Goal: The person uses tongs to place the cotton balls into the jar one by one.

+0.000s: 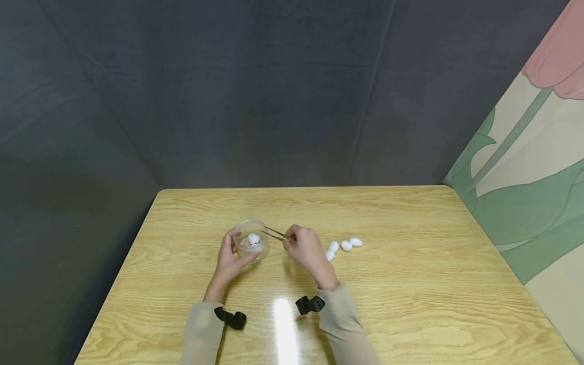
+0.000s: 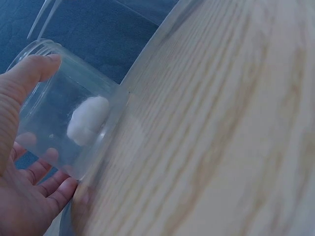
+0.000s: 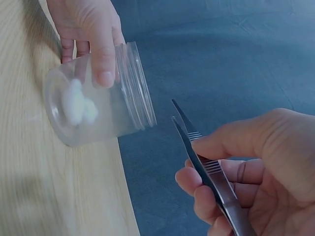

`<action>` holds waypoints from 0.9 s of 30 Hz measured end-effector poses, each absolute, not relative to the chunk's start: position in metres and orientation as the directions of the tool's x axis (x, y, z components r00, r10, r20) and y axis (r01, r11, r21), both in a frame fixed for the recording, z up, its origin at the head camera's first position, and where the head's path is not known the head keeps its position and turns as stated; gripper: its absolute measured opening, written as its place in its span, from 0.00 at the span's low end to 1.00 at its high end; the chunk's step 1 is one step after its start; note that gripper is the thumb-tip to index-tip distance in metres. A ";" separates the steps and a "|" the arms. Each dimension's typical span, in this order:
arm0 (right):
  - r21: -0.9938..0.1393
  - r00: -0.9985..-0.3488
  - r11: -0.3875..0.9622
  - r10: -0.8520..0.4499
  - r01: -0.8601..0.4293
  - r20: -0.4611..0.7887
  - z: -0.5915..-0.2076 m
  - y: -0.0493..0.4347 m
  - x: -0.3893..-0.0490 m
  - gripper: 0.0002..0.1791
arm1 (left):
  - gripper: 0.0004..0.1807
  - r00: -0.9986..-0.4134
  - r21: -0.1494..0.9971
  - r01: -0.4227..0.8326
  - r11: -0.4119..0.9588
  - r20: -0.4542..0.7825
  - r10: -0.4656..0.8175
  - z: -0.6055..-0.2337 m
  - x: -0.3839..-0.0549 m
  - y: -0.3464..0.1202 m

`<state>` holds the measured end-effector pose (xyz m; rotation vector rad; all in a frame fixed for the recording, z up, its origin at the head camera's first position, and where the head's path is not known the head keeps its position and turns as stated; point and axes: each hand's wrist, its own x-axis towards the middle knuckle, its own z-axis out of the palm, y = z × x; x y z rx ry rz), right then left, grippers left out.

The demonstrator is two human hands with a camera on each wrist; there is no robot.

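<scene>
My left hand (image 1: 232,261) grips a clear plastic jar (image 2: 69,81) round its side, thumb on one side and fingers on the other. The jar stands on the table with its mouth uncovered. White cotton balls (image 3: 78,104) lie at its bottom; how many is hard to tell. In my right hand (image 1: 306,248) a pair of metal tweezers (image 3: 216,179) is pinched between thumb and fingers. Their tips are slightly apart with nothing between them, close to the jar's mouth. Several more cotton balls (image 1: 346,246) lie on the table just right of my right hand.
The wooden table (image 1: 410,294) has its far edge against a dark grey cloth (image 1: 274,101). A curtain with a flower pattern (image 1: 538,203) hangs along the right side. Black wrist cameras (image 1: 231,318) are strapped over both sleeves.
</scene>
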<state>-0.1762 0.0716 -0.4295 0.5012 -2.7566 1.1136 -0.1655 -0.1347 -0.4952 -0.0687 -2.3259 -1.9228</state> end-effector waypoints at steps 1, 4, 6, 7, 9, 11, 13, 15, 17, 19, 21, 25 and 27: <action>-0.655 -0.938 0.672 -0.253 -0.346 0.236 -0.429 0.073 -0.176 0.02 | 0.45 -0.992 0.976 0.110 0.190 0.120 -0.044 -0.495 -0.165 -0.135; -0.662 -0.941 0.669 -0.249 -0.338 0.228 -0.427 0.076 -0.174 0.02 | 0.45 -0.992 0.976 0.103 0.193 0.114 -0.045 -0.494 -0.165 -0.135; -0.665 -0.943 0.669 -0.246 -0.332 0.224 -0.426 0.078 -0.173 0.02 | 0.45 -0.993 0.976 0.100 0.194 0.111 -0.046 -0.494 -0.165 -0.135; -0.665 -0.944 0.669 -0.244 -0.330 0.223 -0.426 0.080 -0.173 0.02 | 0.45 -0.993 0.976 0.100 0.192 0.111 -0.046 -0.494 -0.165 -0.135; -0.667 -0.945 0.669 -0.241 -0.327 0.222 -0.426 0.082 -0.172 0.02 | 0.45 -0.993 0.977 0.100 0.188 0.110 -0.046 -0.494 -0.165 -0.135; -0.669 -0.945 0.668 -0.239 -0.327 0.223 -0.425 0.084 -0.170 0.03 | 0.45 -0.993 0.977 0.101 0.188 0.111 -0.045 -0.495 -0.165 -0.135; -0.673 -0.946 0.665 -0.237 -0.324 0.221 -0.425 0.087 -0.169 0.03 | 0.45 -0.993 0.977 0.102 0.186 0.112 -0.045 -0.495 -0.165 -0.135; -0.678 -0.948 0.662 -0.235 -0.319 0.217 -0.424 0.089 -0.168 0.03 | 0.45 -0.993 0.977 0.103 0.187 0.113 -0.046 -0.495 -0.165 -0.135; -0.682 -0.949 0.661 -0.232 -0.313 0.212 -0.423 0.091 -0.167 0.03 | 0.45 -0.993 0.977 0.103 0.185 0.113 -0.046 -0.495 -0.165 -0.135; -0.684 -0.952 0.662 -0.227 -0.306 0.206 -0.423 0.093 -0.167 0.03 | 0.45 -0.992 0.977 0.104 0.186 0.114 -0.045 -0.495 -0.165 -0.135; -0.678 -0.952 0.668 -0.223 -0.305 0.209 -0.423 0.095 -0.166 0.03 | 0.45 -0.992 0.977 0.106 0.187 0.116 -0.042 -0.494 -0.165 -0.135; -0.670 -0.951 0.676 -0.211 -0.308 0.224 -0.424 0.100 -0.165 0.03 | 0.45 -0.992 0.976 0.110 0.188 0.118 -0.036 -0.495 -0.165 -0.135; -0.667 -0.950 0.677 -0.209 -0.311 0.231 -0.424 0.102 -0.165 0.03 | 0.46 -0.992 0.976 0.110 0.185 0.119 -0.036 -0.495 -0.165 -0.135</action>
